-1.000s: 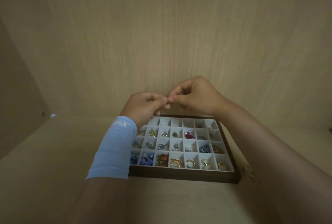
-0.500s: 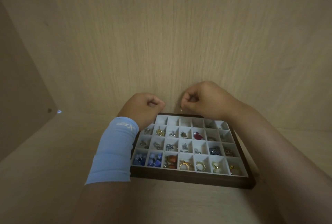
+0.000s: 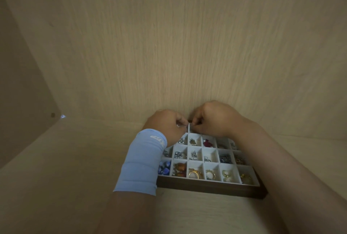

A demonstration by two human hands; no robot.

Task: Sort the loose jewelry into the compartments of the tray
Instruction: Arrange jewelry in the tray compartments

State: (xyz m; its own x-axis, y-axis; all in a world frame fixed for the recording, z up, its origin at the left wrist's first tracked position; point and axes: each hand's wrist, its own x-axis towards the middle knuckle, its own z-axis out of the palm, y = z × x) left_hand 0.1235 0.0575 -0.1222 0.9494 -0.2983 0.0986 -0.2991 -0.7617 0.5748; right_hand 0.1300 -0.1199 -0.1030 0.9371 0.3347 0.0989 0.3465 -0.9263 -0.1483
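I have both hands raised over the far edge of the tray (image 3: 210,189), knuckles up, almost touching each other. The left hand (image 3: 167,125) comes in from the near left, its wrist wrapped in a pale blue sleeve (image 3: 142,160) with a white logo. The right hand (image 3: 216,119) reaches in from the near right, and its forearm crosses the tray's right side. On each hand the fingers are curled in, with the thumb and forefinger tips drawn together. The two pinches meet just above a thin pale sliver (image 3: 189,128). I cannot tell whether the sliver is a piece of jewelry or the top of a divider, nor whether either grip actually has anything in it.

The tray has a dark wood frame and white square compartments. It sits on the pale wooden worktop (image 3: 56,177), close to the back panel (image 3: 169,46).

- **Near row, left to right:** blue stones (image 3: 164,167), amber beads (image 3: 180,168), a gold ring (image 3: 194,173), then three compartments of pale and gold pieces.
- **Middle row:** mostly small silver pieces (image 3: 179,155), with a dark grey cluster (image 3: 225,158) towards the right.
- **Next row back:** a red piece (image 3: 207,142) just right of a small bronze one (image 3: 192,141).

The farthest compartments are hidden under my hands.
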